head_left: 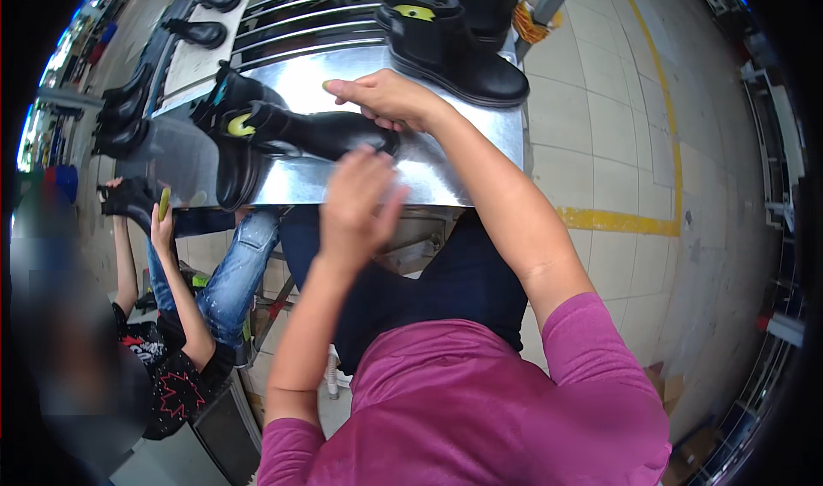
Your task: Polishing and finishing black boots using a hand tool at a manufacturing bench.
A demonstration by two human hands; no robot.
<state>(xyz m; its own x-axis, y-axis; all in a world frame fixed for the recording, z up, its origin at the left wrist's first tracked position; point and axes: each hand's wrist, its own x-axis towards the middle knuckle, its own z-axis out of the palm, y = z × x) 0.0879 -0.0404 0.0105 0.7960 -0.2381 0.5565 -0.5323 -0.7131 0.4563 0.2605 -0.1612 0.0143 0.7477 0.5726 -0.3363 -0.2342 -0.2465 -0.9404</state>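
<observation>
A black ankle boot [321,135] lies on its side on the shiny metal tabletop [296,186], a yellow-green patch near its opening. Above its toe is my right hand [390,99], thumb stretched out with a yellow-green tip and the other fingers curled downward. Whether those fingers touch the boot I cannot tell. My left hand [360,203] is blurred by motion at the near side of the toe, thumb apart from the fingers, and nothing shows in it. Beside the opening stands another black boot [236,173], with a further dark boot [240,92] behind.
Several black boots [459,57] stand at the far right of the table, before a rack of metal bars [313,15]. More boots [197,32] line the far left. At left, a co-worker's hands [161,225] hold a black boot [129,196] and a yellow-green piece.
</observation>
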